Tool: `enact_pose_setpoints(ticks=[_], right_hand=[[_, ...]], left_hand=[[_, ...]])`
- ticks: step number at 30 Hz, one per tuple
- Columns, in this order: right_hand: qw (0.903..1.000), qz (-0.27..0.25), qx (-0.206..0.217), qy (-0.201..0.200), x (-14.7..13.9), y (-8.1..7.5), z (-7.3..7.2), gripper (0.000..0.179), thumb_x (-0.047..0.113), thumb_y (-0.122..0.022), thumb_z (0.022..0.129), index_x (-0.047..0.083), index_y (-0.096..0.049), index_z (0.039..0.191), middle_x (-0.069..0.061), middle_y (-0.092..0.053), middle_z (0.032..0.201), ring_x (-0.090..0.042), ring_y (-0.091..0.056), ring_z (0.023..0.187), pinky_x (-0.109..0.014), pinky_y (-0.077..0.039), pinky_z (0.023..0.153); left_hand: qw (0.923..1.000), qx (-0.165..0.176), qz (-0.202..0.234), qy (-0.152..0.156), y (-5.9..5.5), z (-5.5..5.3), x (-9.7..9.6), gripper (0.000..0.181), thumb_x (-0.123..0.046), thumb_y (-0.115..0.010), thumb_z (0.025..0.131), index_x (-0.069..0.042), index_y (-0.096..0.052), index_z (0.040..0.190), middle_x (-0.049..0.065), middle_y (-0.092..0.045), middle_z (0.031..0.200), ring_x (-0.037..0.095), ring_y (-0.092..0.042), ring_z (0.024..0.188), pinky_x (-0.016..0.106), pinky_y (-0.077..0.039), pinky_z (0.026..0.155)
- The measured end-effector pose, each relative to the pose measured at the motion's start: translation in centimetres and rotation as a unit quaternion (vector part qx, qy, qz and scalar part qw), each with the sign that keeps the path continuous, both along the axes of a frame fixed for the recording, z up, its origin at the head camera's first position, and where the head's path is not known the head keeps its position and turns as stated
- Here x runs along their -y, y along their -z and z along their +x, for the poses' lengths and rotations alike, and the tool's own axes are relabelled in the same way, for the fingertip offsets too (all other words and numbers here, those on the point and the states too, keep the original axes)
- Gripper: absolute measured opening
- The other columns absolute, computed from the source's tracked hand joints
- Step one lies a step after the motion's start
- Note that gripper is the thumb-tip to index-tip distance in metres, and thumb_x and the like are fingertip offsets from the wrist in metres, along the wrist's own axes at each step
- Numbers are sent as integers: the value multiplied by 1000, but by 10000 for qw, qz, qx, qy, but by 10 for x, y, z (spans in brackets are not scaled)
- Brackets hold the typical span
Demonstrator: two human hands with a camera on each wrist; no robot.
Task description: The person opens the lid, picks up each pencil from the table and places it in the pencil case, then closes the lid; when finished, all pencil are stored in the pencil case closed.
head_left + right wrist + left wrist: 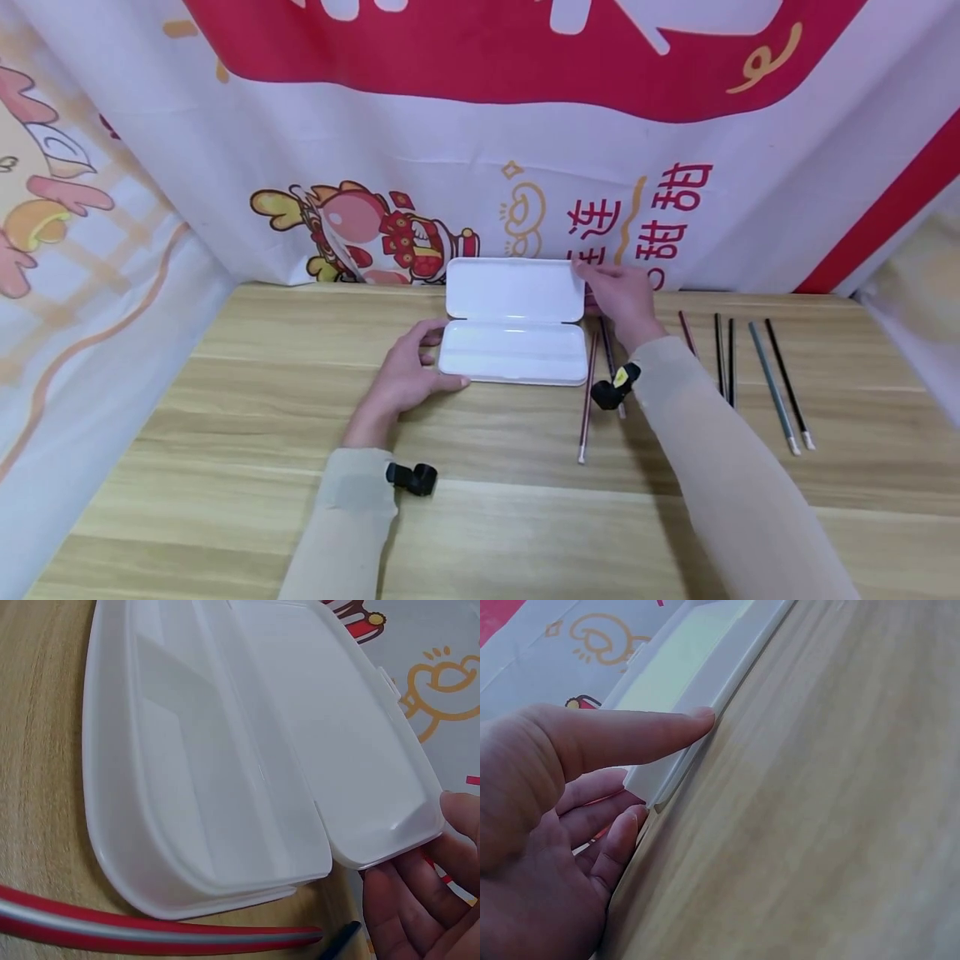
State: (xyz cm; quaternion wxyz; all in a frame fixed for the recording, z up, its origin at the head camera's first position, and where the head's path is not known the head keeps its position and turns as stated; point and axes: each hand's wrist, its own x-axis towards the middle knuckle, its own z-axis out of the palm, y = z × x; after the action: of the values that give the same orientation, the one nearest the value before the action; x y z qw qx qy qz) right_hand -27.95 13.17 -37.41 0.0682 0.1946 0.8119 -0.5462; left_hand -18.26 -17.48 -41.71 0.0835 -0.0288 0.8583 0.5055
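A white plastic pencil case (513, 353) lies unfolded on the wooden table, its lid (514, 289) raised at the back against the printed cloth. At the left end of the case is my left hand (408, 367), which grips the base. Its thumb (652, 735) presses the front edge while the other fingers curl at the end wall. My right hand (626, 300) pinches the upper right corner of the lid, thumb on the inner side and fingers behind it. In the right wrist view, the smooth white inside of the base (217, 795) and the lid show.
Close to the right end of the case lie a reddish pencil (588, 408) and a dark pencil (607, 350), partly under my right wrist. Farther right are several more pencils, among them a blue-grey one (772, 383) and a black one (787, 379). A printed cloth (420, 142) hangs behind the table (247, 400).
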Motion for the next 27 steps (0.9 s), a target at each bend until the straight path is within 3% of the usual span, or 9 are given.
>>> enact_pose_setpoints(ticks=[8,12,15,18,22,27], right_hand=[[9991,128,-286,-274,1,-2,3,63,62,-68,100,19,-68,146,-6,-66,150,-26,-62,130,-48,-49,115],[9952,377,-794,-433,1,-1,9,62,62,-66,101,16,-71,142,-8,-71,142,-26,-67,119,-41,-56,98],[9891,639,-1214,-536,0,-1,14,59,60,-65,102,13,-75,137,-10,-75,131,-25,-67,109,-34,-55,85],[9822,892,-1557,-560,0,-5,20,56,59,-64,103,13,-77,132,-10,-77,121,-25,-68,103,-32,-53,80],[9806,676,-1779,-464,-6,-14,35,57,62,-64,102,15,-76,132,-9,-77,121,-28,-75,108,-34,-57,85],[9843,183,-1716,-378,-18,-20,58,66,73,-62,97,21,-72,136,-8,-74,129,-27,-74,116,-41,-61,96]], left_hand=[[10000,-72,57,25,-2,3,0,98,-7,-95,78,-20,-47,162,10,-49,156,32,-50,132,49,-47,115],[9999,-106,7,78,-3,2,-1,97,-9,-95,78,-19,-47,162,11,-50,155,31,-49,132,49,-46,114],[9999,-100,-16,113,-3,2,-2,97,-10,-95,78,-19,-47,162,12,-51,153,31,-50,129,49,-46,112],[9999,-86,-24,104,-3,2,-2,97,-11,-95,78,-20,-47,162,12,-52,151,31,-50,127,48,-46,111],[10000,-47,-12,80,-3,2,-2,97,-12,-95,78,-20,-47,162,12,-53,151,32,-50,126,48,-46,111],[9999,74,-83,-48,-5,4,-3,96,-13,-95,79,-22,-47,162,12,-52,153,32,-50,127,49,-46,111]])
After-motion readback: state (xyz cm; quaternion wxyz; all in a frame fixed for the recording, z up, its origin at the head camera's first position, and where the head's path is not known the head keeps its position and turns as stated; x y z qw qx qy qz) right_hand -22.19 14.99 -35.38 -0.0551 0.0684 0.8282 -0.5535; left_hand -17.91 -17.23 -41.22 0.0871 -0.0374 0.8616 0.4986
